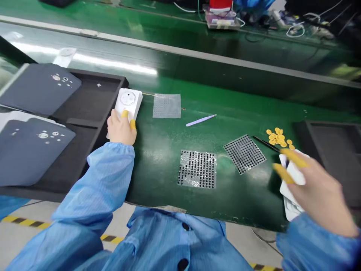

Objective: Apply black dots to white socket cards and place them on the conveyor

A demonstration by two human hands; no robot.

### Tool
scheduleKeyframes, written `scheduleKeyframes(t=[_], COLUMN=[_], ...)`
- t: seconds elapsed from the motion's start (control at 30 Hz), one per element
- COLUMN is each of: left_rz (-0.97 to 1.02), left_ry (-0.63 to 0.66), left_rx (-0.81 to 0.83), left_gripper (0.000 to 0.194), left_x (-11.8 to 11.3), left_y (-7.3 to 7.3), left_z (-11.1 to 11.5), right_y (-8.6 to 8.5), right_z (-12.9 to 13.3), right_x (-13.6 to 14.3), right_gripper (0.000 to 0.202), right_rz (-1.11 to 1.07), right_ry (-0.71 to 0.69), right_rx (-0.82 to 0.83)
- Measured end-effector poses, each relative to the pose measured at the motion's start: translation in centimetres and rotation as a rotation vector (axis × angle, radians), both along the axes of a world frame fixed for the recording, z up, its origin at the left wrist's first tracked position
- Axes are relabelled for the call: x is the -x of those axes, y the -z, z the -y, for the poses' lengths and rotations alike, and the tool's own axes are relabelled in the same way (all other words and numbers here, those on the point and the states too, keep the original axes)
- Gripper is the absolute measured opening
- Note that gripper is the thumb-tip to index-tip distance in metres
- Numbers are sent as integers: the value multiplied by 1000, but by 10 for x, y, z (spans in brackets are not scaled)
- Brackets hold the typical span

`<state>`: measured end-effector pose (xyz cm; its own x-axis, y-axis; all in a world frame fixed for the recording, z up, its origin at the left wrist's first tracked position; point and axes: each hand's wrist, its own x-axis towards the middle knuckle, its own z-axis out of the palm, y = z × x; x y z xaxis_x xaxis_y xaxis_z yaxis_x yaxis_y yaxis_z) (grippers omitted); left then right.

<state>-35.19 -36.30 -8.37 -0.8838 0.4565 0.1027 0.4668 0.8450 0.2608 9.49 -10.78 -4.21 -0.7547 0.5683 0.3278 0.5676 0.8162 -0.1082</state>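
Observation:
My left hand (122,128), with yellow covers on two fingertips, rests on a white device with a round dial (128,98) beside the black tray on the left. My right hand (313,180), slightly blurred, is over white flat pieces (291,209) at the right, thumb and index finger apart in yellow covers. Whether it holds a piece is unclear. Between the hands lie two sheets of black dots (196,169) (244,154), a clear sheet (167,106) and lilac tweezers (201,120). Dark tweezers (266,143) lie near several yellow discs (278,137).
A black tray (93,131) on the left bears dark grey sheets (39,88). Another black tray (335,146) stands at the far right. Behind, a raised shelf (158,22) carries a plastic box (222,19) and cables. The green table's front edge is close to my body.

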Motion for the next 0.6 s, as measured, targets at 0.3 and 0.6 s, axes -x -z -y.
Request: scheduleKeyframes(t=[0.3, 0.6], left_rz=[47, 42], left_ry=[0, -62], left_rx=[28, -45], left_gripper=[60, 82], left_x=[7, 10], left_y=[-4, -33], left_z=[-6, -11], right_y=[64, 78], right_z=[131, 134], right_x=[122, 123], right_gripper=[32, 30], right_rz=[-232, -457], right_ry=[-558, -599], right_rx=[378, 377])
